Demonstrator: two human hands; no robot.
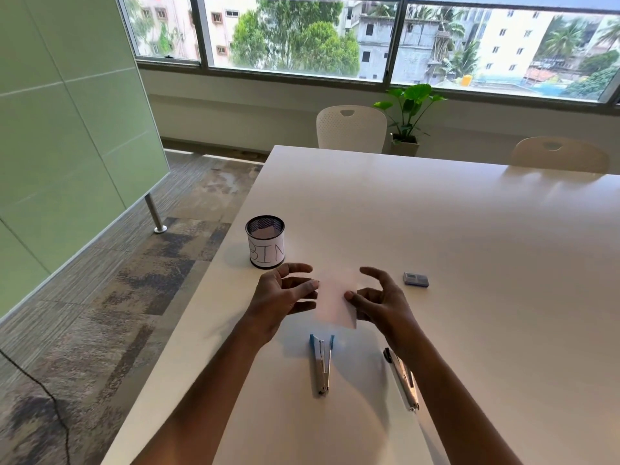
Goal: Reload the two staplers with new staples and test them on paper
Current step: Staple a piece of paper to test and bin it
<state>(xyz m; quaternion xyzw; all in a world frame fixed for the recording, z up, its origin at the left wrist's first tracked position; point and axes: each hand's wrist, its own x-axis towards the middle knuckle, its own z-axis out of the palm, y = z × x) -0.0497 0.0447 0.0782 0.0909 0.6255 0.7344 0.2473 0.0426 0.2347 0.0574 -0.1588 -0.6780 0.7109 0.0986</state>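
A small white paper slip (336, 298) is held above the white table (469, 250) between both hands. My left hand (285, 295) pinches its left edge with the other fingers spread. My right hand (380, 298) pinches its right edge, fingers curled. Below the paper a blue stapler (321, 362) lies on the table, swung open with its metal magazine showing. To its right a black stapler (402, 379) also lies open, partly behind my right forearm. A small grey-blue staple box (416, 279) sits on the table right of my right hand.
A black mesh cup (265, 241) labelled BIN, with paper scraps inside, stands near the table's left edge, just beyond my left hand. Two white chairs (350, 129) and a potted plant (407, 129) stand past the far edge. A green glass partition (67, 129) is at left.
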